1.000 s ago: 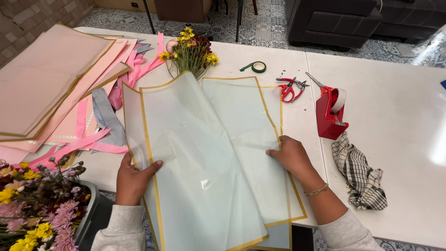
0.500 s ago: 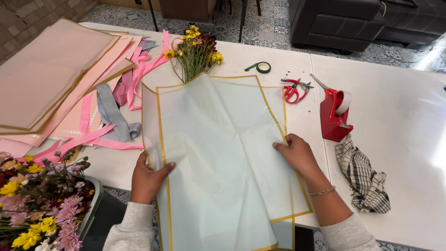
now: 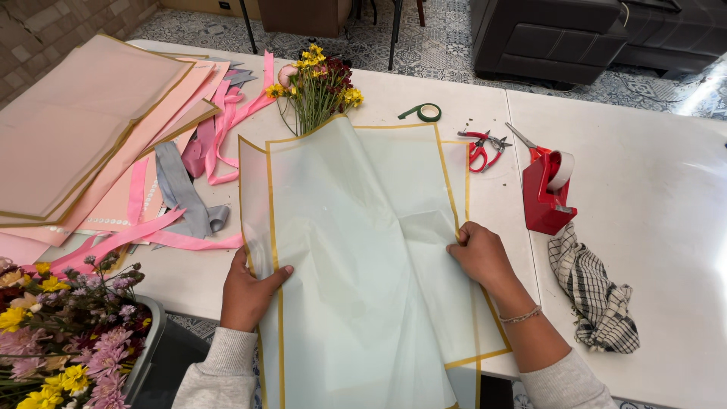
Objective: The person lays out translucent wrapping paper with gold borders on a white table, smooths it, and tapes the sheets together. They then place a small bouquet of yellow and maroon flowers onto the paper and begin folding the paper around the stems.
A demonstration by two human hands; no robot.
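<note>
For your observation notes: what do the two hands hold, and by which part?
Both grip the pale green wrapping sheets: left hand at the left edge, right hand at the right edge.

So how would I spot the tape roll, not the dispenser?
On the white table, look past the pale wrapping sheets, right of the small bouquet. The tape roll is a small dark green ring lying flat, left of the red snips.

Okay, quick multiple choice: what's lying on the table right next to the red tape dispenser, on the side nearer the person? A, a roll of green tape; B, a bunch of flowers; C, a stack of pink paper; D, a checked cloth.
D: the crumpled checked cloth lies just below the red tape dispenser, toward the person's edge of the white table.
</note>
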